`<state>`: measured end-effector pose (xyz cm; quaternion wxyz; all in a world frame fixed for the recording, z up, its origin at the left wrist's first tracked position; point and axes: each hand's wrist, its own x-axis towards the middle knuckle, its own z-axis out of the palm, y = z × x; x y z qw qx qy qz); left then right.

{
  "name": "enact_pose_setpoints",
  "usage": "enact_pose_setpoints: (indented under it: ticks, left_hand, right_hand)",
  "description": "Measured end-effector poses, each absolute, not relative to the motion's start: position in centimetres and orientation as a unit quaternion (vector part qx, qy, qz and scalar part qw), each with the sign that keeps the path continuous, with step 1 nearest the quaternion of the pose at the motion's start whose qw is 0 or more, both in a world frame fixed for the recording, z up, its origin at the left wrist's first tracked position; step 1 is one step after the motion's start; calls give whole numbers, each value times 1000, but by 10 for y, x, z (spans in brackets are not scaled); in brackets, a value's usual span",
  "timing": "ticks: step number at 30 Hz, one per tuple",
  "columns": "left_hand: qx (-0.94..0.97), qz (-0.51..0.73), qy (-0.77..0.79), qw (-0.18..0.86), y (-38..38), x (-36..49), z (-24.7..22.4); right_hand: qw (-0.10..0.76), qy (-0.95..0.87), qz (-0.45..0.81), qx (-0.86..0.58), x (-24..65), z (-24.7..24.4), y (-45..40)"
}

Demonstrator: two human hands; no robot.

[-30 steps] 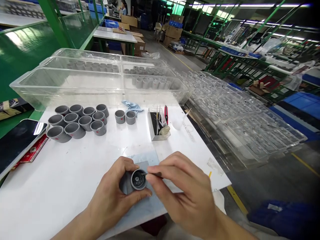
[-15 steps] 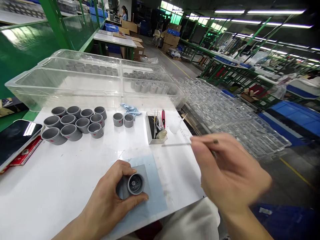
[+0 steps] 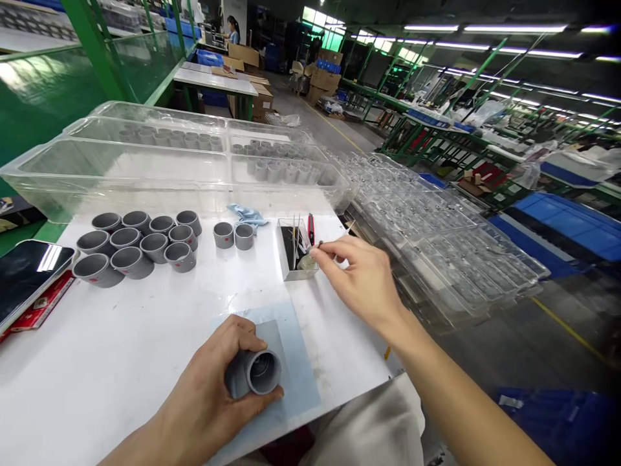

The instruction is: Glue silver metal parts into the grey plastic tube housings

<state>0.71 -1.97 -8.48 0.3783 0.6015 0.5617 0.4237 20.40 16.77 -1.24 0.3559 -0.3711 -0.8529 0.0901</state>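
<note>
My left hand [image 3: 208, 382] is wrapped round a grey cylindrical cup [image 3: 264, 372], its open mouth tilted toward me. Some round detail shows dimly inside it. The cup rests over a grey square pad [image 3: 279, 336] on a light blue sheet [image 3: 305, 382]. My right hand [image 3: 361, 275] has its fingertips pinched at the right edge of a small clear box [image 3: 286, 275]. Between them the dark end of a thin rod-like tool [image 3: 320, 244] shows; the rest is hidden. In the box stand tweezers [image 3: 295, 243] beside a small yellowish bottle [image 3: 306, 263].
Several grey cups [image 3: 132, 262] stand at the left, two more [image 3: 224, 235] near a blue cloth [image 3: 250, 215]. A red cutter [image 3: 311, 228] leans by the box. Clear divided trays [image 3: 145, 184] line the back; a phone [image 3: 36, 275] lies far left.
My right hand has moved left and forward to the small box, turning the thin tool out of its sideways position. My left hand keeps its grip, and the cup's mouth has tilted slightly more toward me.
</note>
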Motion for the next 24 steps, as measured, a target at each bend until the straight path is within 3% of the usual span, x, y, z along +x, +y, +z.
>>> enact_pose_setpoints:
  ticks: [6, 13, 24]
  left_hand:
    - [630, 399, 560, 362, -22, 6, -82]
    - [637, 419, 537, 360, -20, 7, -81]
    - [647, 422, 533, 347, -21, 6, -86]
  right_hand:
    - [557, -771, 61, -303, 219, 22, 114]
    - [436, -812, 293, -255, 207, 4, 53]
    - [355, -852, 297, -245, 196, -23, 52]
